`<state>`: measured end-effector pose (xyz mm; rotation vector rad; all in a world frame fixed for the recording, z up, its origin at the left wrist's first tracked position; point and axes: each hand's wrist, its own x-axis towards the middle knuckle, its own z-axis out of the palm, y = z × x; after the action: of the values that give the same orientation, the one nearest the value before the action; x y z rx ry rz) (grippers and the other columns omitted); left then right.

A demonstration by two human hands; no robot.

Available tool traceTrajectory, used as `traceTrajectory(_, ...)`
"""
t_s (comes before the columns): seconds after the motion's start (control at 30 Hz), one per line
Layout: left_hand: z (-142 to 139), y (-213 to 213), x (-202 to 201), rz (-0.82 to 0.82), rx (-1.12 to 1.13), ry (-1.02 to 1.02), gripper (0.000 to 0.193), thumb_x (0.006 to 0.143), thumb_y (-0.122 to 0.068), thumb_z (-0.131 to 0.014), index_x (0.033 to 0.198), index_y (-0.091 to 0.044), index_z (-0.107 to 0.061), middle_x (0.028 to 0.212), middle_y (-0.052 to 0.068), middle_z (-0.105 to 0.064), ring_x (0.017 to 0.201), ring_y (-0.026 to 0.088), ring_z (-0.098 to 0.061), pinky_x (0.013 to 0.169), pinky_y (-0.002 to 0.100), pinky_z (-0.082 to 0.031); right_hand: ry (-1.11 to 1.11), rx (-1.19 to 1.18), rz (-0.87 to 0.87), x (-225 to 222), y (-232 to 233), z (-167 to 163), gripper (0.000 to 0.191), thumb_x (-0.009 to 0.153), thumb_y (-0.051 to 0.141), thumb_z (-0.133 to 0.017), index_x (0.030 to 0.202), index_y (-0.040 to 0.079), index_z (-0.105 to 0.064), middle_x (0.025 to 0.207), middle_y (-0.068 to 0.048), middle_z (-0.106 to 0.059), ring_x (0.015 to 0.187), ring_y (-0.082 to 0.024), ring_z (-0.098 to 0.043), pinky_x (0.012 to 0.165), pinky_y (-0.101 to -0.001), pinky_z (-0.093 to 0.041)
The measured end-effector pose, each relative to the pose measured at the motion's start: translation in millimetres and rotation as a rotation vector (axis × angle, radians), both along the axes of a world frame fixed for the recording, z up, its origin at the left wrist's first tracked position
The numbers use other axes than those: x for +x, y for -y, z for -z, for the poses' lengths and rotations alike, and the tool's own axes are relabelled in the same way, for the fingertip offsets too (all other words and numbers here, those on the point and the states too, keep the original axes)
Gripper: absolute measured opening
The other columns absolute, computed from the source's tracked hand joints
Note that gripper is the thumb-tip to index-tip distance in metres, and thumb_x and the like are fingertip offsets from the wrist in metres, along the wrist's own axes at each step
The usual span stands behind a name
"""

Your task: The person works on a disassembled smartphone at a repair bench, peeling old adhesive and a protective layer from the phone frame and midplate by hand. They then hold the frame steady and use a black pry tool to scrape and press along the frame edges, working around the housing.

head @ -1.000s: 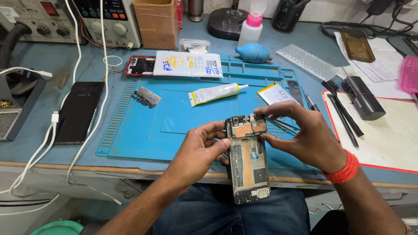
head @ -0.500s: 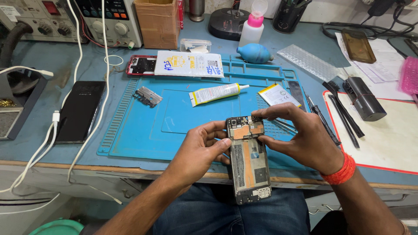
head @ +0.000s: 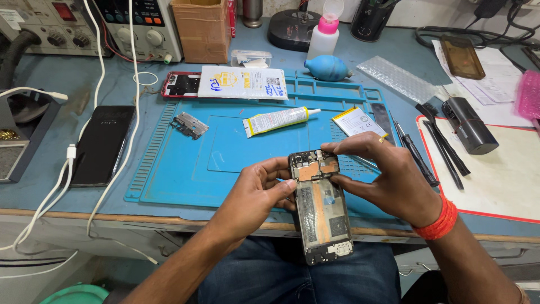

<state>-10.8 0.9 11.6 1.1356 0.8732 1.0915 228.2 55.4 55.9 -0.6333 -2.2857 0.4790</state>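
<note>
The left hand (head: pixel 256 194) grips the opened phone (head: pixel 322 205) by its left edge, thumb against the side and fingers curled behind it. The phone has its back cover off, so the circuit board and copper-coloured parts show; it is held upright over the near edge of the table (head: pixel 67 205), above the person's lap, its top end over the blue work mat (head: pixel 225 169). The right hand (head: pixel 388 180) holds the phone at its upper right, thumb and forefinger pinched on the top part of the board; whether a small piece sits between the fingertips cannot be told. A red band (head: pixel 439 219) is around the right wrist.

On the mat behind the phone lie a tube of glue (head: pixel 278 120), a small metal plate (head: pixel 189 124) and a flat battery (head: pixel 358 121). At the mat's far edge a white packet (head: pixel 243 83) rests partly over a red phone frame (head: pixel 180 84). A black phone (head: pixel 102 144) lies left of the mat with a white cable (head: pixel 67 169) beside it. Beyond the mat stand a blue rubber blower (head: pixel 327 67), a bottle with a pink cap (head: pixel 324 35) and a cardboard box (head: pixel 201 29). To the right are black tools (head: pixel 444 143) and a black cylinder (head: pixel 469 126) on a white pad with a red edge (head: pixel 506 180)
</note>
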Motion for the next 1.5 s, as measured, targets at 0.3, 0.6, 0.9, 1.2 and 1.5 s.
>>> traceTrajectory(0.3,-6,6,4,-0.087,-0.069,-0.066,0.035,0.095,-0.021,-0.065,0.124,-0.002,-0.07,0.104,0.007,-0.078,0.095,0.013,-0.073,0.079,0.031,-0.061,0.053,0.116,0.01,-6,2,6,0.051,0.074,0.005,-0.087,0.117,0.005,-0.06,0.123,-0.009,-0.074,0.114,-0.022,-0.072,0.096,-0.0341,-0.059)
traceTrajectory(0.6,-9,8,5,-0.113,0.034,-0.018,0.032,0.096,-0.016,-0.064,0.12,0.004,-0.069,0.101,0.013,-0.08,0.087,0.013,-0.075,0.075,0.03,-0.064,0.02,0.131,-0.029,-7,8,-4,0.051,0.076,0.004,-0.085,0.121,0.005,-0.062,0.126,-0.009,-0.073,0.118,-0.024,-0.07,0.099,-0.0353,-0.059)
traceTrajectory(0.9,-7,6,1,-0.144,0.106,0.04,0.03,0.097,-0.01,-0.06,0.122,0.005,-0.069,0.099,0.01,-0.079,0.085,0.011,-0.073,0.073,0.03,-0.064,-0.258,-0.284,0.015,-3,8,-6,0.049,0.091,0.006,-0.071,0.136,0.004,-0.053,0.133,-0.008,-0.068,0.12,-0.019,-0.068,0.097,-0.0347,-0.06)
traceTrajectory(1.2,-16,11,0,-0.096,0.135,0.011,0.03,0.098,-0.009,-0.06,0.123,0.005,-0.069,0.099,0.01,-0.078,0.085,0.011,-0.071,0.075,0.03,-0.063,-0.329,-0.938,0.1,3,0,10,0.03,0.091,0.016,-0.069,0.114,-0.003,-0.074,0.096,-0.009,-0.078,0.079,-0.014,-0.072,0.068,-0.0322,-0.062)
traceTrajectory(1.5,-20,14,3,-0.107,0.148,-0.087,0.031,0.097,-0.007,-0.058,0.123,0.005,-0.068,0.1,0.013,-0.08,0.088,0.013,-0.075,0.081,0.029,-0.064,-0.365,-0.907,0.074,2,5,18,0.02,0.093,0.015,-0.07,0.102,-0.003,-0.071,0.086,-0.004,-0.072,0.074,-0.01,-0.066,0.062,-0.0286,-0.057)
